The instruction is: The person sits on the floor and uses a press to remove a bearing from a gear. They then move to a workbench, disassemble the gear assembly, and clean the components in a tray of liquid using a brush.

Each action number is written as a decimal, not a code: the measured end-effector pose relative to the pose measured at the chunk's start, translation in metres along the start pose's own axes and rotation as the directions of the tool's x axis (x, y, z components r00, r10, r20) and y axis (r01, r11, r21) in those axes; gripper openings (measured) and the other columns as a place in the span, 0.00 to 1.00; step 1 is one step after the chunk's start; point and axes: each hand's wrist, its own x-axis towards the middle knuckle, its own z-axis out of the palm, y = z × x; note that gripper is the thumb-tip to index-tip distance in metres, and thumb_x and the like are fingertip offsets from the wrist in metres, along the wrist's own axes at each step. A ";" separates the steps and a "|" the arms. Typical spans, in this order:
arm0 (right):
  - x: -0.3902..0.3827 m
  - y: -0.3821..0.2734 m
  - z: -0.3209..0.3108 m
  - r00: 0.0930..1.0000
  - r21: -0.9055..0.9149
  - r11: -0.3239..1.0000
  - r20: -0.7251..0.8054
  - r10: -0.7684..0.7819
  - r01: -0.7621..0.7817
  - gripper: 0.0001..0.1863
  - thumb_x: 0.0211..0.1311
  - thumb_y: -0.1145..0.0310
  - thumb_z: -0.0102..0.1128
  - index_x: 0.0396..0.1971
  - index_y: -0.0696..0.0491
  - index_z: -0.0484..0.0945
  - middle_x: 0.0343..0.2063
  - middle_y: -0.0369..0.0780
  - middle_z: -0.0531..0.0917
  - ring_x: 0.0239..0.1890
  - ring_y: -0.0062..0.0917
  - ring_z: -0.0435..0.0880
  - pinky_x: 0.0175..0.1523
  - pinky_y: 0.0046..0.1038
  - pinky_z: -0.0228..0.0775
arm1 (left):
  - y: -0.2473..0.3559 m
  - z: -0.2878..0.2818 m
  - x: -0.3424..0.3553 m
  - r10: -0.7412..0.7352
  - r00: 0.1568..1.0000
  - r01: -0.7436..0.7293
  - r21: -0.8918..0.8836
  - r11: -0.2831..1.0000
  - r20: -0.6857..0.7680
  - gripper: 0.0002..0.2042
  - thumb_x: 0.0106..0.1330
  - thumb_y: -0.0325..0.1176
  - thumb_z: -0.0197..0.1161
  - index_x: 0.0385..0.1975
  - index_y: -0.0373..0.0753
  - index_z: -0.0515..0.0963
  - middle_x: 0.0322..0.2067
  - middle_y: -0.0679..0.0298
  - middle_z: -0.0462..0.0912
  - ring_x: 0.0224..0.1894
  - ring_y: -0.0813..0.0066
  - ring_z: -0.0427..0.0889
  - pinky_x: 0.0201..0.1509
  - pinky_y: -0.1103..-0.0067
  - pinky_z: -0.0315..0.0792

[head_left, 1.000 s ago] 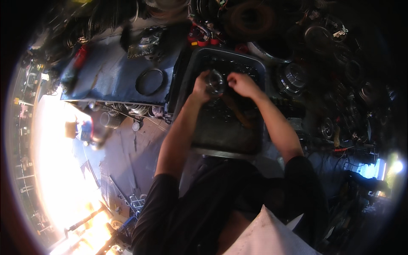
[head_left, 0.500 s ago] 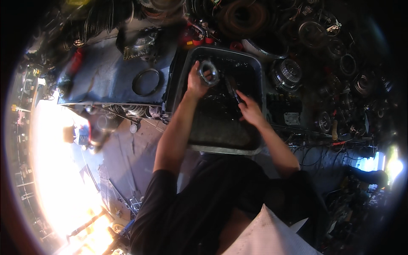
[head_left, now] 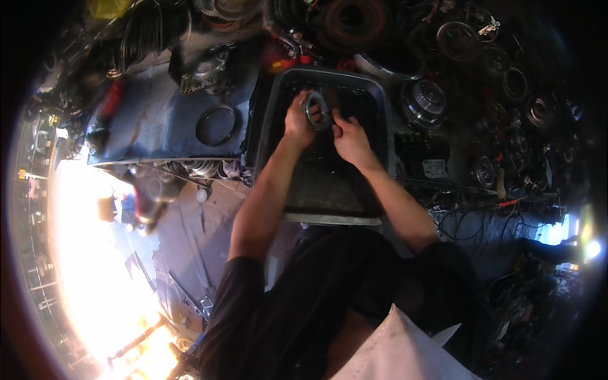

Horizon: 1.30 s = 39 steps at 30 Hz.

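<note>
My left hand (head_left: 299,120) grips a shiny metal ring-shaped part (head_left: 310,111) by its left side, over the upper half of a black rectangular tub (head_left: 384,120). The ring is tilted, and its open centre faces right. Close to the ring's right edge, my right hand (head_left: 349,139) is closed round the handle of a brush (head_left: 330,101). The brush's head is blurred and dark, beside or behind the ring; I cannot tell whether they touch. Dark liquid with small bright glints lies in the tub.
Left of the tub, a metal ring (head_left: 216,125) lies on a grey bench top (head_left: 152,120), with a metal assembly (head_left: 206,71) behind it. A round finned metal part (head_left: 425,101) stands right of the tub. Several rings and cables crowd the back and right.
My right hand has moved up and left with the brush, to the ring. My left hand has shifted slightly right, and the ring has turned more edge-on.
</note>
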 end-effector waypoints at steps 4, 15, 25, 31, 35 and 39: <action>-0.012 -0.014 -0.002 0.994 -0.013 0.999 -0.100 -0.044 0.043 0.25 0.69 0.69 0.60 0.66 0.43 0.76 0.40 0.52 0.81 0.41 0.52 0.84 0.47 0.44 0.80 | 0.000 0.001 0.010 -0.019 0.999 0.014 0.105 0.994 0.047 0.22 0.76 0.53 0.55 0.56 0.43 0.78 0.43 0.58 0.85 0.43 0.62 0.83 0.50 0.67 0.80; -0.044 -0.042 -0.024 0.977 -0.031 0.977 0.048 -0.209 0.211 0.29 0.68 0.73 0.59 0.69 0.44 0.71 0.42 0.47 0.78 0.36 0.48 0.85 0.39 0.45 0.82 | -0.002 0.007 0.031 -0.123 0.987 0.131 -0.078 0.988 0.106 0.30 0.78 0.61 0.40 0.58 0.39 0.74 0.50 0.54 0.80 0.49 0.51 0.80 0.58 0.53 0.76; -0.059 0.005 -0.015 0.994 0.133 0.990 -0.104 -0.041 0.055 0.25 0.69 0.71 0.62 0.66 0.44 0.77 0.39 0.49 0.81 0.37 0.47 0.83 0.44 0.40 0.78 | -0.014 0.006 0.015 -0.051 0.999 0.046 -0.262 0.964 -0.011 0.37 0.74 0.65 0.43 0.68 0.37 0.64 0.61 0.40 0.72 0.59 0.39 0.75 0.64 0.42 0.68; -0.012 0.041 -0.031 0.993 0.071 0.991 0.047 0.112 -0.115 0.24 0.69 0.67 0.59 0.65 0.42 0.77 0.45 0.51 0.81 0.45 0.51 0.84 0.51 0.43 0.79 | -0.004 0.009 0.002 -0.074 0.995 0.087 -0.259 0.962 0.060 0.37 0.76 0.66 0.40 0.65 0.36 0.68 0.58 0.45 0.77 0.60 0.42 0.76 0.61 0.35 0.66; -0.035 0.051 -0.035 0.980 -0.152 0.982 0.147 0.137 -0.114 0.25 0.70 0.66 0.57 0.67 0.41 0.74 0.47 0.51 0.80 0.44 0.50 0.84 0.51 0.45 0.80 | 0.008 0.009 -0.002 -0.006 0.995 0.030 -0.237 0.971 0.099 0.36 0.76 0.66 0.42 0.64 0.38 0.69 0.57 0.47 0.78 0.60 0.42 0.76 0.60 0.32 0.67; -0.067 0.055 -0.032 0.917 -0.327 0.945 0.380 0.117 0.015 0.25 0.69 0.67 0.58 0.66 0.42 0.75 0.46 0.51 0.80 0.42 0.48 0.85 0.48 0.45 0.81 | 0.009 0.003 0.004 -0.033 0.994 0.060 -0.289 0.955 0.100 0.34 0.76 0.67 0.41 0.64 0.41 0.69 0.59 0.52 0.77 0.60 0.43 0.76 0.60 0.34 0.69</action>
